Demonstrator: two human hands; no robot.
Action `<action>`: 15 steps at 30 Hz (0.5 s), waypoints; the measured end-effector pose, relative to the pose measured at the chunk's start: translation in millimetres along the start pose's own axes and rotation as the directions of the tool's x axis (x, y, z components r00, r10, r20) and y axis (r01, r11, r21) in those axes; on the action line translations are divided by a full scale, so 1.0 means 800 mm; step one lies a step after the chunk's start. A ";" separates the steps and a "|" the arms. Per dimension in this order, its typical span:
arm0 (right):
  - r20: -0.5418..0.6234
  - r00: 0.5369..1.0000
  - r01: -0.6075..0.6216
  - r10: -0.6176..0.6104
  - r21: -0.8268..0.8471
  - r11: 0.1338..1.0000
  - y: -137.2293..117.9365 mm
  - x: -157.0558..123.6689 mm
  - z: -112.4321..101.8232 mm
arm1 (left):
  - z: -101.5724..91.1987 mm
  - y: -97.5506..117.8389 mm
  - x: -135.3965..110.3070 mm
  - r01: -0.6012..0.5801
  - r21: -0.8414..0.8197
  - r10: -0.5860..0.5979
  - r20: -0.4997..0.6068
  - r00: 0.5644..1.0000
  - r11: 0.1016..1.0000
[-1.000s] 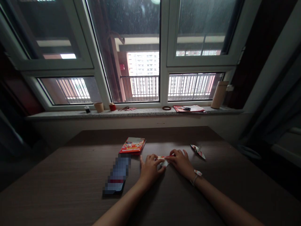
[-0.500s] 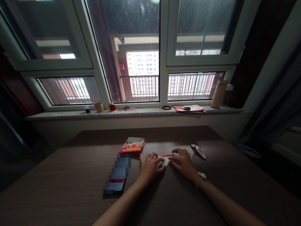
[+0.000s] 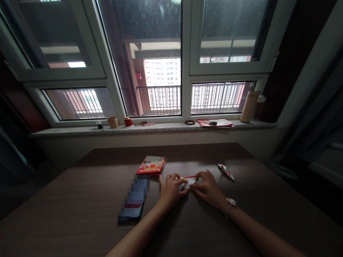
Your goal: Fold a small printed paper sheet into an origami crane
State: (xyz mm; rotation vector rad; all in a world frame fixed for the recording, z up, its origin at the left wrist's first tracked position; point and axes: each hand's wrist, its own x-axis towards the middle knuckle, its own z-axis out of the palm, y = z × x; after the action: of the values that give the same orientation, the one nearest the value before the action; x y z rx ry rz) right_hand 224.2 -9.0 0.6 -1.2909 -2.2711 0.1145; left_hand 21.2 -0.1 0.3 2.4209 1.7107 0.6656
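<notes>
Red-and-white folded paper [image 3: 188, 181] lies flat on the wooden table [image 3: 80, 214], just right of and nearer than the red packet [image 3: 150, 165].

- Left hand [image 3: 171, 191]: curled, thumb and forefinger pinching the paper's left end. Same grip as half a second ago.
- Right hand [image 3: 207, 185]: half a second ago it sat slightly further from the packet, with more of the paper's red strip showing. Now it is back in, fingers narrow and close together, tips on the paper's right edge and nearly meeting the left thumb. Pinch or mere press: cannot tell.
- The paper itself has not shifted. Both hands now bear on it, so it looks pinned down.
- Blurred phone [image 3: 134, 201] lies nearer than the packet.
- Another folded scrap [image 3: 225, 170] lies well right of the packet, untouched.
</notes>
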 end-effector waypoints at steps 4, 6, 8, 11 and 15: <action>0.013 1.000 0.008 -0.008 -0.022 1.000 -0.002 -0.001 0.001 | 0.000 0.001 0.000 0.002 0.013 -0.002 0.001 1.000 1.000; 0.006 1.000 -0.007 0.007 -0.041 0.999 -0.004 -0.002 0.001 | 0.000 0.001 0.000 0.004 0.012 -0.004 0.006 1.000 1.000; -0.009 0.999 -0.031 0.031 -0.061 0.998 -0.006 -0.002 0.001 | -0.001 0.001 0.000 0.007 0.011 -0.007 0.014 1.000 1.000; -0.030 0.997 -0.068 0.066 -0.089 0.994 -0.009 -0.003 0.001 | -0.003 0.002 0.000 0.007 0.019 -0.008 0.023 1.000 1.000; -0.046 0.993 -0.115 0.110 -0.125 0.986 -0.010 -0.002 0.002 | -0.004 0.003 0.000 0.012 0.016 -0.012 0.027 1.000 1.000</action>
State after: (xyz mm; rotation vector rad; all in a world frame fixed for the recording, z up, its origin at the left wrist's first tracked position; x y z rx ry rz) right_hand 218.0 -14.9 1.4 -1.4746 -2.2024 -0.0160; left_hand 22.4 -1.7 3.7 2.4166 1.7259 0.6176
